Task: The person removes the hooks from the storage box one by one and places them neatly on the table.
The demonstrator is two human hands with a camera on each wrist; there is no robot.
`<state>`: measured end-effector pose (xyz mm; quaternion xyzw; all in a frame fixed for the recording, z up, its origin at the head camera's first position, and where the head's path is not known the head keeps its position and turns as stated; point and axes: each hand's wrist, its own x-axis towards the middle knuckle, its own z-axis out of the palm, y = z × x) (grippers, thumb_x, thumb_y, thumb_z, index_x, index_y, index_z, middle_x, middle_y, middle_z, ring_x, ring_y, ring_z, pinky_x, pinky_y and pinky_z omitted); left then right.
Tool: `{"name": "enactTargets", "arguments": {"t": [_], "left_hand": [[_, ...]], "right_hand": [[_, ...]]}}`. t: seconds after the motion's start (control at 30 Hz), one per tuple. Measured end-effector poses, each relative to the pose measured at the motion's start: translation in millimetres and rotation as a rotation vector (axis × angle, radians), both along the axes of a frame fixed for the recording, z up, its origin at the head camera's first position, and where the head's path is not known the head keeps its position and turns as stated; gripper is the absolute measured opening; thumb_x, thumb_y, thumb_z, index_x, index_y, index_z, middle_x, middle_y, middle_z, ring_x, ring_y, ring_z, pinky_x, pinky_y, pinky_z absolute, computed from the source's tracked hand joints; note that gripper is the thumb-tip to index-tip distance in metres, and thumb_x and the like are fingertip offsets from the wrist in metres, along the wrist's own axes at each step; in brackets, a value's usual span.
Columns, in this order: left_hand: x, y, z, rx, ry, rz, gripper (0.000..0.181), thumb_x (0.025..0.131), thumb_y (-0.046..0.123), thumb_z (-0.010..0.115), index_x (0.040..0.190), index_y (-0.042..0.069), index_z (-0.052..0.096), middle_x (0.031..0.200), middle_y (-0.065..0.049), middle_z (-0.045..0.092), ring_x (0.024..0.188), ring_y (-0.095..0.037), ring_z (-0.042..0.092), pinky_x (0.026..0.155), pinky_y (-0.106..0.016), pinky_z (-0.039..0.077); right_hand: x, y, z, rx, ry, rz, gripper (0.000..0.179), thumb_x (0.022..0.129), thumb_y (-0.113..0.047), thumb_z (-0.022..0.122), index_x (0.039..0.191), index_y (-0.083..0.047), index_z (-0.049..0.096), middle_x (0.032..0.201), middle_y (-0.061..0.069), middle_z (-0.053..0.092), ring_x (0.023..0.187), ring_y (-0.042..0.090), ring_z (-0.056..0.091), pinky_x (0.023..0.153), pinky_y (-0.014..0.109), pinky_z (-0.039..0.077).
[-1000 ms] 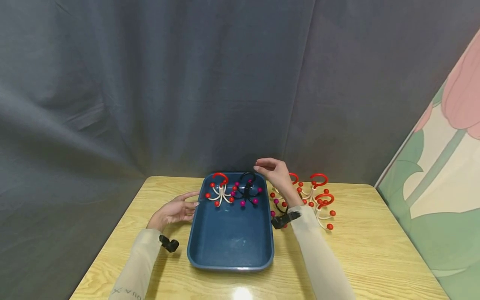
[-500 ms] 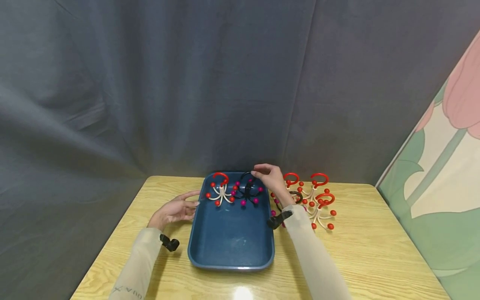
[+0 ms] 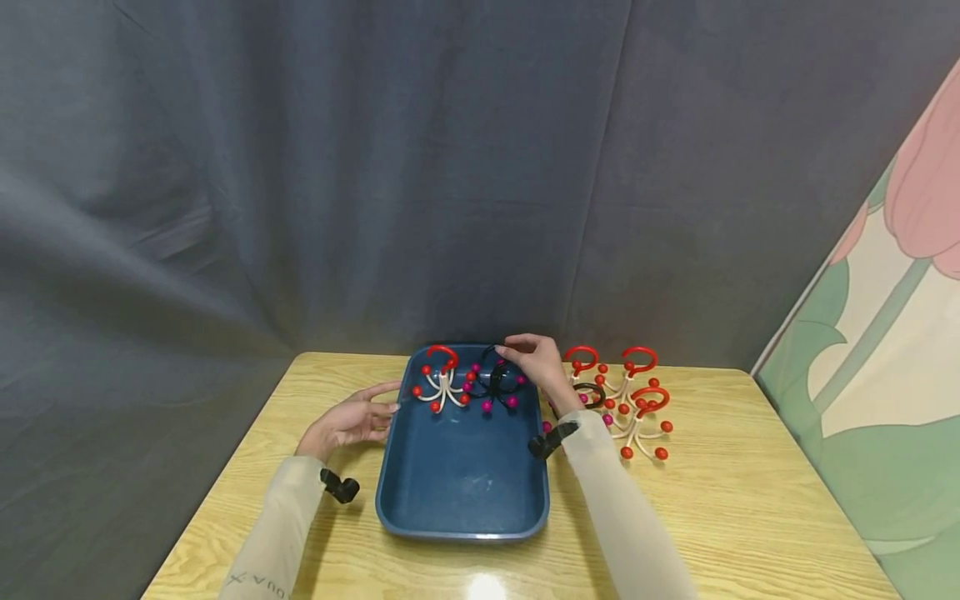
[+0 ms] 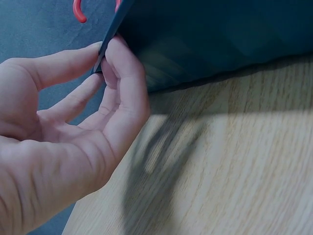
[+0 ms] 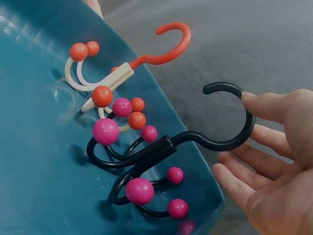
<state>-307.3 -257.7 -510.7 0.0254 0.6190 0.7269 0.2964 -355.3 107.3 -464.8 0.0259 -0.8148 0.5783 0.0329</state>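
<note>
Black hook [image 5: 156,152] in tray [image 3: 462,475], curl pinched by right hand [image 3: 543,363], left hand [image 3: 352,419] (also pinching) on tray rim

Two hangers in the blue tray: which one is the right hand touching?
The black hanger with magenta balls; the right hand touches it. The white-and-red hanger beside it, farther left in the head view, is untouched.
</note>
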Motion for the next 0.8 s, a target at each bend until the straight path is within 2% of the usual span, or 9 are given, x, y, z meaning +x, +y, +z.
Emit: {"name": "enactTargets", "arguments": {"t": [0.13, 0.33, 0.43, 0.57, 0.67, 0.8], "left_hand": [[-0.2, 0.5, -0.3, -0.005, -0.014, 0.016, 0.066, 0.108, 0.003, 0.053, 0.167, 0.013, 0.025, 0.101, 0.0, 0.073, 0.083, -0.01, 0.069, 0.072, -0.027, 0.06], [0.4, -1.0, 0.6, 0.001, -0.009, 0.008, 0.068, 0.108, 0.003, 0.052, 0.168, 0.013, 0.022, 0.1, 0.0, 0.073, 0.082, -0.01, 0.069, 0.072, -0.026, 0.059], [0.4, -1.1, 0.5, 0.006, -0.009, 0.003, 0.068, 0.108, 0.003, 0.052, 0.168, 0.013, 0.021, 0.101, 0.0, 0.073, 0.082, -0.009, 0.069, 0.072, -0.026, 0.059], [0.3, -1.3, -0.1, 0.01, -0.005, 0.001, 0.068, 0.108, 0.003, 0.052, 0.168, 0.011, 0.021, 0.101, 0.0, 0.074, 0.082, -0.01, 0.07, 0.072, -0.026, 0.059], [0.2, -1.3, -0.2, 0.01, 0.0, 0.001, 0.068, 0.108, 0.004, 0.053, 0.168, 0.011, 0.022, 0.101, 0.0, 0.074, 0.082, -0.01, 0.069, 0.072, -0.026, 0.059], [-0.3, -0.3, -0.3, 0.001, -0.005, 0.011, 0.067, 0.108, 0.004, 0.053, 0.168, 0.012, 0.023, 0.101, 0.0, 0.074, 0.082, -0.01, 0.07, 0.072, -0.026, 0.059]], "right_hand": [[1.0, 0.1, -2.1, -0.031, -0.005, 0.005, 0.039, 0.092, -0.024, 0.082, 0.124, -0.004, 0.075, 0.126, 0.016, 0.074, 0.112, 0.028, 0.07, 0.098, 0.038, 0.057], [1.0, 0.5, -4.0, -0.049, -0.01, 0.011, 0.039, 0.093, -0.025, 0.082, 0.125, -0.003, 0.075, 0.124, 0.017, 0.075, 0.108, 0.024, 0.072, 0.092, 0.032, 0.059], [1.3, 0.3, -4.1, -0.068, -0.022, 0.007, 0.037, 0.093, -0.025, 0.082, 0.123, -0.004, 0.076, 0.122, 0.016, 0.076, 0.107, 0.025, 0.072, 0.095, 0.038, 0.06], [1.7, 0.3, -4.6, -0.114, -0.028, 0.018, 0.032, 0.094, -0.023, 0.081, 0.12, -0.005, 0.077, 0.12, 0.017, 0.077, 0.111, 0.035, 0.073, 0.102, 0.05, 0.059], [1.7, 0.9, -6.5, -0.133, -0.019, 0.03, 0.029, 0.095, -0.021, 0.08, 0.119, -0.005, 0.078, 0.119, 0.017, 0.078, 0.115, 0.039, 0.073, 0.102, 0.053, 0.058], [1.5, 2.1, -9.3, -0.152, -0.009, 0.046, 0.029, 0.095, -0.018, 0.08, 0.121, -0.006, 0.078, 0.119, 0.017, 0.079, 0.114, 0.037, 0.074, 0.101, 0.053, 0.058]]}}
